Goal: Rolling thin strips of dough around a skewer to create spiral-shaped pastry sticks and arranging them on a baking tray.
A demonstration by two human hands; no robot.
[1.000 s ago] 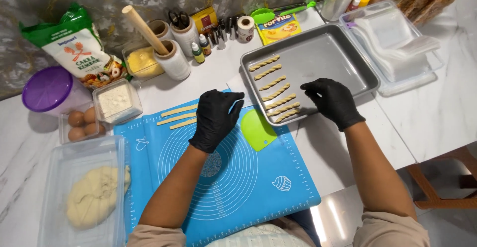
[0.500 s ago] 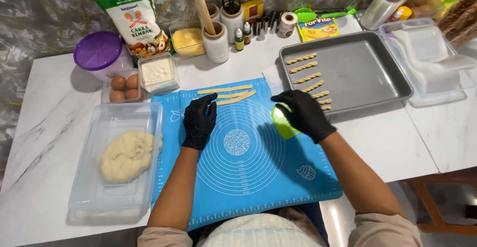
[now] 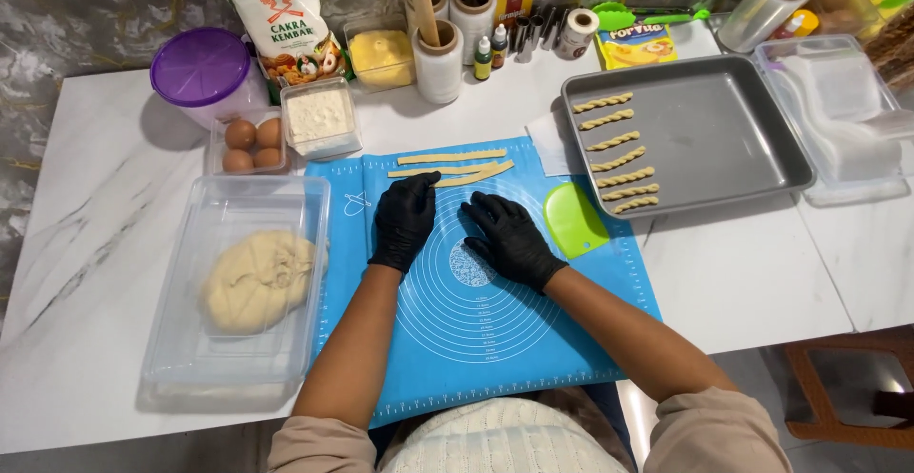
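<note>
Both my hands wear black gloves and rest flat on a blue silicone baking mat (image 3: 495,330). My left hand (image 3: 404,220) has its fingertips touching the nearest of three flat dough strips (image 3: 451,167) at the mat's far edge. My right hand (image 3: 510,237) lies beside it, fingers spread, holding nothing. A green plastic scraper (image 3: 574,218) sits on the mat just right of my right hand. A grey metal baking tray (image 3: 724,130) at the right holds several twisted dough sticks (image 3: 617,161) in a column along its left side.
A clear tub (image 3: 181,340) with a lump of dough (image 3: 259,279) stands at the left. Behind it are eggs (image 3: 252,144), a flour container (image 3: 320,114), a purple-lidded tub (image 3: 202,67), a flour bag (image 3: 286,11), jars and rolls. Clear plastic containers (image 3: 838,111) sit far right.
My right hand has left the tray and come back onto the mat. My left hand has moved up to the dough strips. The view has shifted toward the left.
</note>
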